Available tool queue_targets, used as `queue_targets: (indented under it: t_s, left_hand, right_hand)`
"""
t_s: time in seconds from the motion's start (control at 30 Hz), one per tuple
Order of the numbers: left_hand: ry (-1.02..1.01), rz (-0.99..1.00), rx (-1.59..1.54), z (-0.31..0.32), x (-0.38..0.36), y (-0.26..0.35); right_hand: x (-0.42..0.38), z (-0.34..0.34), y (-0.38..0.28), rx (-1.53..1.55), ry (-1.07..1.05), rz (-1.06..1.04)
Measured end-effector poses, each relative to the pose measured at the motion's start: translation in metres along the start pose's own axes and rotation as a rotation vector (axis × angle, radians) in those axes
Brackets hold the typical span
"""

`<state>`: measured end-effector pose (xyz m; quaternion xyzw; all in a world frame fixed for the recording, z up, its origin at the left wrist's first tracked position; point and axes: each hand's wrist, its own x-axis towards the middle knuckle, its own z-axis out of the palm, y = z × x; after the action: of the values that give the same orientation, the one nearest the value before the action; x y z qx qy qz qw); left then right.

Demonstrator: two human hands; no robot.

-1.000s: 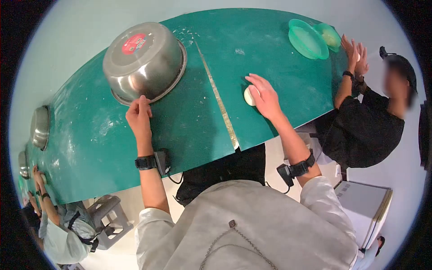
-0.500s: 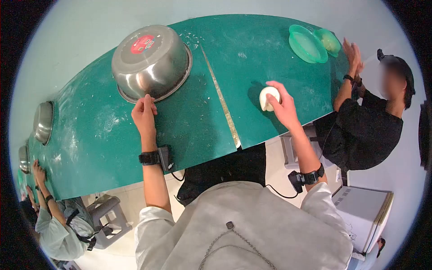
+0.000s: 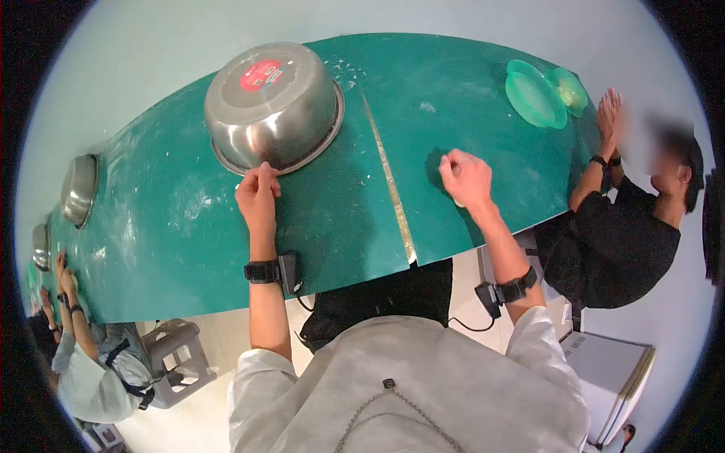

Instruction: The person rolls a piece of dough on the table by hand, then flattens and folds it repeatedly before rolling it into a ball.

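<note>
An upside-down stainless steel bowl [image 3: 302,117] with a red sticker on its base rests on the green table [image 3: 355,219]. At the bowl's near rim, my left hand [image 3: 258,202] is closed, its fingertips pinching the edge. To the right of the table's seam, my right hand [image 3: 468,180] is curled above the surface with its back turned up. A white lump of dough [image 3: 458,202] is in that hand, mostly hidden, with only a sliver showing under the palm.
Green plastic dishes [image 3: 536,94] stand at the far right, beside a co-worker's raised hands [image 3: 609,121]. More steel bowls [image 3: 80,190] lie along the left, near other people's hands [image 3: 65,273]. White powder marks the table. A grey stool [image 3: 175,351] is below.
My right hand has rolled over, bringing its back up and covering the dough that showed before. My left hand stays at the bowl's rim. The whole view has shifted slightly.
</note>
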<state>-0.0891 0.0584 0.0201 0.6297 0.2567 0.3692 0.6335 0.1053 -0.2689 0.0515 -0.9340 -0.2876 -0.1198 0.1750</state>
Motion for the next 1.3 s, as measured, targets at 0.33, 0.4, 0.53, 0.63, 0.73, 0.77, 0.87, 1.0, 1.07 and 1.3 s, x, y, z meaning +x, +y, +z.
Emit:
queue_targets:
  t_s: [0.33, 0.4, 0.53, 0.63, 0.73, 0.77, 0.87, 1.0, 1.07, 1.3]
  left_hand:
    - [-0.016, 0.025, -0.007, 0.001, 0.006, -0.005]
    - [0.003, 0.065, 0.011, 0.000, 0.004, -0.006]
    - [0.033, 0.040, -0.016, -0.001, 0.003, -0.005]
    - [0.033, 0.043, 0.012, -0.003, 0.003, -0.006]
    - [0.016, 0.056, -0.055, -0.005, 0.002, -0.008]
    - [0.019, 0.051, -0.056, -0.005, 0.001, -0.007]
    - [0.028, 0.055, -0.032, -0.001, 0.000, -0.004]
    - [0.015, 0.066, -0.019, -0.001, 0.000, -0.002]
    - [0.018, 0.079, -0.015, 0.000, 0.000, -0.004]
    - [0.012, 0.042, -0.035, -0.002, 0.004, -0.007]
  right_hand:
    - [0.061, 0.042, 0.020, 0.101, 0.519, 0.279]
    - [0.048, 0.034, 0.017, 0.100, 0.441, 0.373]
    - [0.020, 0.028, 0.020, 0.103, 0.296, -0.057]
    - [-0.007, 0.021, 0.012, 0.134, 0.331, -0.129]
    - [-0.037, 0.001, 0.015, 0.138, 0.286, -0.155]
    - [-0.047, -0.005, 0.017, 0.179, 0.241, -0.167]
    - [-0.064, -0.025, 0.029, 0.167, 0.132, -0.187]
    - [-0.046, -0.031, 0.015, -0.027, 0.024, -0.075]
    - [-0.030, -0.012, 0.002, 0.015, 0.242, -0.174]
    - [0.050, 0.027, -0.014, 0.010, 0.354, -0.182]
